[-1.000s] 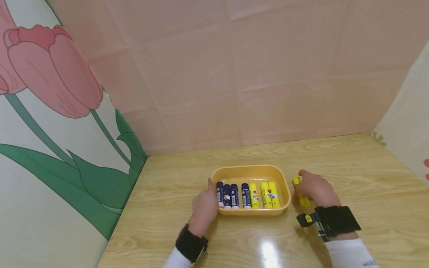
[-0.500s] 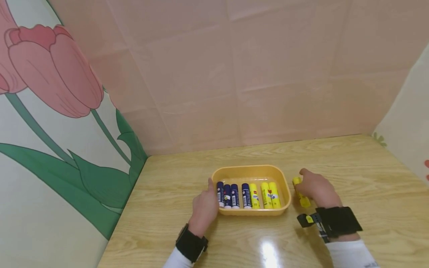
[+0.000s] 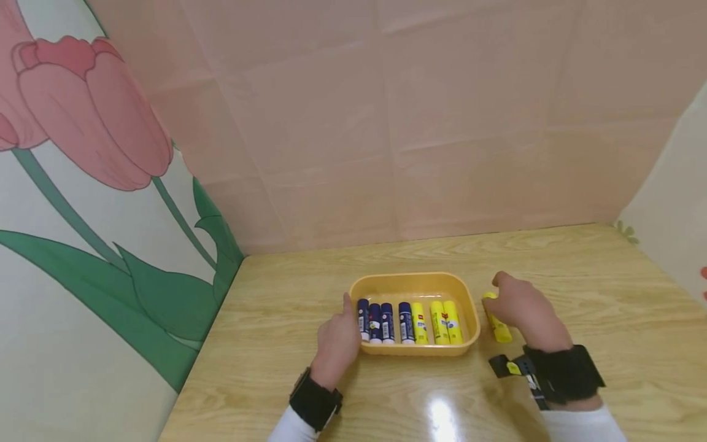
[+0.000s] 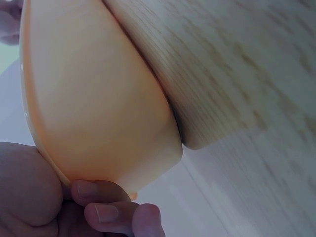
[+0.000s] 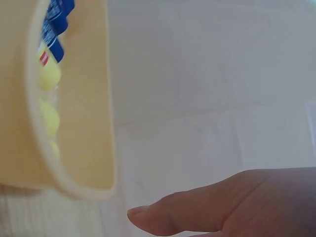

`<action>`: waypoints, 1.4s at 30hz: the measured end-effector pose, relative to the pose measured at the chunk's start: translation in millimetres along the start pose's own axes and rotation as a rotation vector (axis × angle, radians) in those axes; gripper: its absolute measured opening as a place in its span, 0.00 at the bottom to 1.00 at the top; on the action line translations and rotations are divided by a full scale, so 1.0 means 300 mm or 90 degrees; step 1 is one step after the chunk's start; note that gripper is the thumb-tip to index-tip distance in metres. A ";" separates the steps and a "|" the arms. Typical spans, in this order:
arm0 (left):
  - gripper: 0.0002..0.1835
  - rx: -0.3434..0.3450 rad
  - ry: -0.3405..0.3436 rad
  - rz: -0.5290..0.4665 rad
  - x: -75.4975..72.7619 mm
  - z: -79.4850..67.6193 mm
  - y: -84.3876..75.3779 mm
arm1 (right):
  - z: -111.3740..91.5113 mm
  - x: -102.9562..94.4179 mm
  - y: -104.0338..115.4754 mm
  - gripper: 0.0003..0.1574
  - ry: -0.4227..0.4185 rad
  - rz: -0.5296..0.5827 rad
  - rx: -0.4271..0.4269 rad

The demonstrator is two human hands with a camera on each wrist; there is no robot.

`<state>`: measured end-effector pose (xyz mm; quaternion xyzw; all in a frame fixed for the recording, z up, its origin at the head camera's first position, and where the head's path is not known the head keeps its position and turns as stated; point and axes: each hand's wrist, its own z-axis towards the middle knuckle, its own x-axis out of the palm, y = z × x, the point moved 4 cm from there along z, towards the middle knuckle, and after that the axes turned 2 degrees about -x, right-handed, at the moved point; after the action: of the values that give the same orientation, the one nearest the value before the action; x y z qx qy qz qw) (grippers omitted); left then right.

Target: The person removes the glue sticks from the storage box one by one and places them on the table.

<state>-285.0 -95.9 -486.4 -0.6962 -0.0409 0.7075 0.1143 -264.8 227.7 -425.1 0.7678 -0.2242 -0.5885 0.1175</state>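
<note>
In the head view, a shallow orange-yellow plastic basket point(image 3: 409, 349) stands on the wooden table. Dark blue glue sticks point(image 3: 405, 322) with white ends lie in its left half, and yellow glue sticks point(image 3: 439, 322) in its right half. My left hand point(image 3: 338, 341) holds the basket's left end; in the left wrist view the thumb is at the rim, fingers curled against the outer wall. Another yellow glue stick point(image 3: 499, 328) lies right of the basket. My right hand point(image 3: 527, 310) is over its far end, partly covering it; the right wrist view shows a straight thumb point(image 5: 168, 212).
The wooden table point(image 3: 265, 380) runs back to a wall covered in creased pink sheeting point(image 3: 326, 123). A tulip-painted panel point(image 3: 83, 116) bounds the left side, and a pale panel point(image 3: 671, 202) the right.
My right hand has shifted slightly up and to the right, uncovering more of the loose yellow glue stick. The left hand and the basket stay in place.
</note>
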 end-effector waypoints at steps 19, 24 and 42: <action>0.33 0.003 -0.007 -0.005 -0.004 0.000 -0.002 | -0.062 0.033 0.128 0.37 -0.014 0.005 -0.038; 0.32 0.006 -0.014 -0.004 -0.008 -0.003 -0.004 | -0.061 0.049 0.139 0.36 -0.031 -0.009 -0.061; 0.32 0.006 -0.015 -0.011 -0.010 -0.002 -0.004 | -0.073 0.094 0.193 0.33 -0.071 -0.038 -0.078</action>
<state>-284.4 -95.4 -483.3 -0.6866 -0.0450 0.7150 0.1235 -250.0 161.6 -417.3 0.7317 -0.1708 -0.6462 0.1337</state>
